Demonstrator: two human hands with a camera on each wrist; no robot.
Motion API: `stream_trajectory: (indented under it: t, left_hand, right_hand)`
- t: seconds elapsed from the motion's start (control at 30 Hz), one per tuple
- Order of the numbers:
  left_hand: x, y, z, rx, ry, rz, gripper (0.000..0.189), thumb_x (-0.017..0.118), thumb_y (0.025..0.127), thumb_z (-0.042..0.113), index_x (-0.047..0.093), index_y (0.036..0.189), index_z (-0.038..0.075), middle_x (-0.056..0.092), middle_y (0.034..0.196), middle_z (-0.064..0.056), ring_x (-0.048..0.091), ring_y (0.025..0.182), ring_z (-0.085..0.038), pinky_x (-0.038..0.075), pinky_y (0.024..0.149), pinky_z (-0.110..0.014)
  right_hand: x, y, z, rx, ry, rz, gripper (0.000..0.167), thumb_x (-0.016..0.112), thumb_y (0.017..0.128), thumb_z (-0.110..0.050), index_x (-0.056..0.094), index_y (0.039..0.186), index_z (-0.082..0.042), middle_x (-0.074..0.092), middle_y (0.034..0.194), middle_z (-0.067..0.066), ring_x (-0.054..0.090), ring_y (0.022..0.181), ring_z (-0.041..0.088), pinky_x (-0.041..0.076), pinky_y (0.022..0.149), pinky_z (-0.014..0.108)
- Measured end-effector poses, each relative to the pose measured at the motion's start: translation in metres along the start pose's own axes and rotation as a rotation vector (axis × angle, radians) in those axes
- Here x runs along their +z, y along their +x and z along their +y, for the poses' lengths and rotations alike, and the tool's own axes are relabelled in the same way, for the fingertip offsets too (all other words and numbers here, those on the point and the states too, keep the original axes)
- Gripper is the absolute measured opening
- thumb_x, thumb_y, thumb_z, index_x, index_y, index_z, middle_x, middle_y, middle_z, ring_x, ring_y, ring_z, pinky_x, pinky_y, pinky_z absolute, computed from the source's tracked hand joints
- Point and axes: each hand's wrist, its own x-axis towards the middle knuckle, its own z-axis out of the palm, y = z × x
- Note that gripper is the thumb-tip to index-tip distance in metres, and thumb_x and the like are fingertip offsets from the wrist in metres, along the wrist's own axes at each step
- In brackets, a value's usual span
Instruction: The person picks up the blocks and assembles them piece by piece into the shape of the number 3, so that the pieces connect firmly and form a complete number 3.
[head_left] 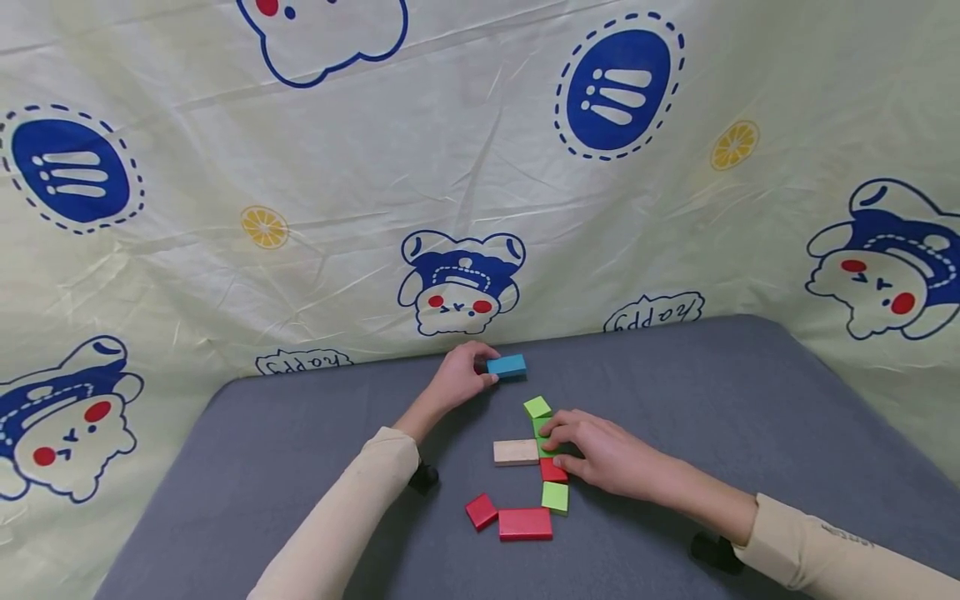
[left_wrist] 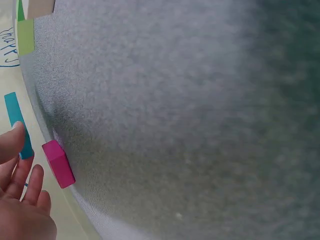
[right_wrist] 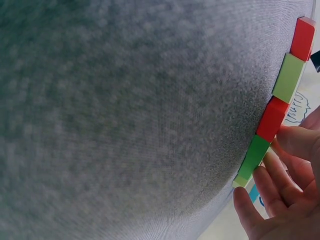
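My left hand (head_left: 459,375) reaches to the back of the table and holds one end of a blue block (head_left: 507,367) between thumb and fingers. In the left wrist view, the thumb lies along one side of that block, with fingertips at its lower end. My right hand (head_left: 607,454) rests beside a row of blocks, its fingertips on a green block (head_left: 542,428) and its thumb at a red block (head_left: 554,471). The right wrist view shows loosely spread fingers along the row. Light green blocks (head_left: 537,407) (head_left: 555,497) stand at both ends of this stretch.
A plain wooden block (head_left: 516,452) juts left from the row. Nearer me lie a long red block (head_left: 525,524) and a small turned red block (head_left: 481,512). The grey table (head_left: 315,467) meets a printed curtain (head_left: 360,275) at its back edge.
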Motion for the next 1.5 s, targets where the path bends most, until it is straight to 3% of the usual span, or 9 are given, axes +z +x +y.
stream_trajectory:
  t: [0.4, 0.77, 1.5]
  left_hand:
    - [-0.008, -0.017, 0.003, -0.013, -0.028, -0.028, 0.028, 0.071, 0.09, 0.01, 0.067, 0.118, 0.007, 0.059, 0.107, -0.005, 0.052, 0.097, -0.023, 0.047, 0.087, -0.036]
    - [-0.002, -0.031, 0.002, 0.036, -0.006, -0.047, 0.024, 0.071, 0.09, 0.007, 0.067, 0.114, 0.005, 0.057, 0.099, -0.005, 0.053, 0.089, -0.022, 0.046, 0.08, -0.032]
    - [0.008, -0.035, 0.0, 0.059, 0.083, -0.048, 0.024, 0.072, 0.089, 0.006, 0.069, 0.113, 0.003, 0.06, 0.099, -0.006, 0.053, 0.088, -0.02, 0.047, 0.083, -0.034]
  right_hand:
    - [0.0, 0.0, 0.0, -0.002, 0.008, -0.001, 0.023, 0.078, 0.085, -0.015, 0.074, 0.108, -0.015, 0.059, 0.12, -0.002, 0.054, 0.114, 0.023, 0.049, 0.093, 0.046]
    - [-0.001, 0.0, 0.001, -0.005, 0.015, -0.006, 0.021, 0.076, 0.086, -0.014, 0.074, 0.107, -0.015, 0.058, 0.12, -0.002, 0.054, 0.115, 0.023, 0.048, 0.094, 0.046]
    - [0.001, 0.0, 0.0, -0.005, 0.01, -0.001, 0.022, 0.077, 0.086, -0.014, 0.074, 0.107, -0.014, 0.059, 0.12, -0.001, 0.054, 0.115, 0.023, 0.048, 0.094, 0.046]
